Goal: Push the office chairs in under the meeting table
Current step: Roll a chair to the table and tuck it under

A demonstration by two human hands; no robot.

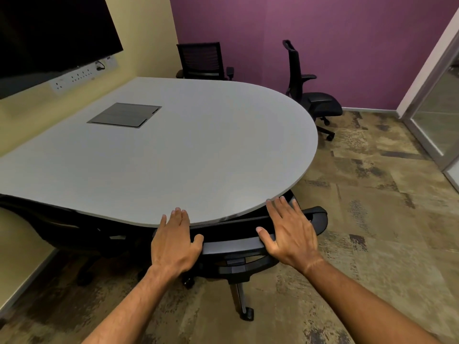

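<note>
A grey meeting table (211,150) with a rounded right end fills the middle. Right below me a black office chair (231,247) is tucked against the table's near edge, its seat hidden under the top. My left hand (173,242) and my right hand (289,234) lie flat on the top of its backrest, fingers spread, fingertips reaching the table edge. Another black chair (49,227) sits under the near edge at the left. A mesh-back chair (202,60) stands close at the far side. A tall-backed chair (311,93) stands off the far right curve.
A dark screen (49,38) and a socket strip (82,75) hang on the yellow wall at left. A cable hatch (125,114) is set in the tabletop. Patterned carpet (372,207) stretches right to a glass door (437,110). The back wall is purple.
</note>
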